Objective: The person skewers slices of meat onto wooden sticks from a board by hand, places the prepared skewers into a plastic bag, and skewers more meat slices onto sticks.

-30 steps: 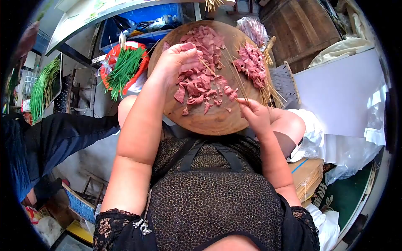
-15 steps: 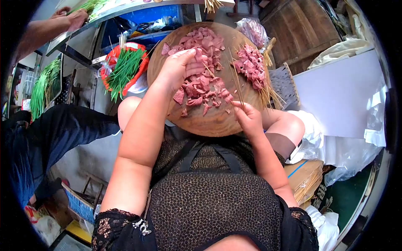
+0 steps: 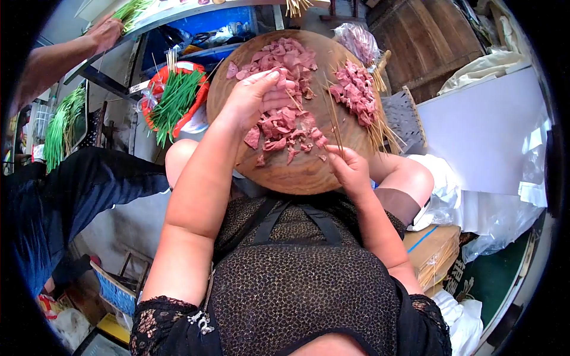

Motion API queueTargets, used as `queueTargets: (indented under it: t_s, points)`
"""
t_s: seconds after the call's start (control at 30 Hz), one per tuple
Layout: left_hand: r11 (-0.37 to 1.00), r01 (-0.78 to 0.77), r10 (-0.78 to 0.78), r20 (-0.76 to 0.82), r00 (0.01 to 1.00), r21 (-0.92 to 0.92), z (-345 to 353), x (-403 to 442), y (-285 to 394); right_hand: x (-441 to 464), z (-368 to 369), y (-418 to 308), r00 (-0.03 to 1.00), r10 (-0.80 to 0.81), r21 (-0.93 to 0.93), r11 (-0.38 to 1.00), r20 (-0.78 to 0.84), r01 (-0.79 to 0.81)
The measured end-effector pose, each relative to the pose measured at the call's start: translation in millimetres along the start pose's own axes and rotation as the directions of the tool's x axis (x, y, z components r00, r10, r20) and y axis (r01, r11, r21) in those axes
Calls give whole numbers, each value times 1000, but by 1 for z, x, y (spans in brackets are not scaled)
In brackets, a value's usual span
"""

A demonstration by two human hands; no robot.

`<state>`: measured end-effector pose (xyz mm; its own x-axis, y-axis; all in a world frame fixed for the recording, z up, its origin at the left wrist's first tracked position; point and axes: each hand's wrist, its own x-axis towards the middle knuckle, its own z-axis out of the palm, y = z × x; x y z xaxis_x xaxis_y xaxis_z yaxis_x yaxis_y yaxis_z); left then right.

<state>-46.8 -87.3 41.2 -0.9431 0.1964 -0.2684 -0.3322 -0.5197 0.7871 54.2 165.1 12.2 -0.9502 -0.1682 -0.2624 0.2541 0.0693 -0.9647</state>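
On a round wooden board (image 3: 267, 169) lie loose slices of reddish-pink meat (image 3: 288, 56). My left hand (image 3: 255, 98) is over the pile, thumb and fingers closed on a meat slice that they partly cover. At the board's near right edge my right hand (image 3: 349, 169) pinches thin bamboo skewers (image 3: 335, 121). Some of these point upward; another seems to slant toward my left hand, with meat pieces (image 3: 319, 138) along it near my right fingers. Right of my hands, a heap of meat-loaded skewers (image 3: 357, 95) rests on the board, bare stick ends toward me.
Left of the board, a red-rimmed basin (image 3: 203, 89) holds green chives (image 3: 176, 98) and upright sticks. Another person's hand (image 3: 105, 32) touches greens on a table (image 3: 178, 13). A bag of skewers (image 3: 358, 43) lies behind the board; a white panel (image 3: 481, 130) stands right.
The other person's hand has shifted slightly over the greens. My left hand has barely moved, and my right hand keeps its pinch on the skewers.
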Motion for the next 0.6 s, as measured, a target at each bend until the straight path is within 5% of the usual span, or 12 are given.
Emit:
queueTargets:
  t_s: [0.43,0.53,0.57,0.6]
  points:
    - [990,53,-67,109,992,128,6,-6,-21,10,10,-1,999,-36,61,997,-26,37]
    - [901,-71,52,57,997,427,-17,-1,-7,10,1,-5,999,-29,79,996,-34,31]
    - [738,-34,35,13,999,674,-28,-5,0,9,-6,1,1000,-24,115,993,-18,26]
    - [736,-29,35,5,999,677,-29,-8,0,8,-11,2,1000,-25,150,988,-3,25]
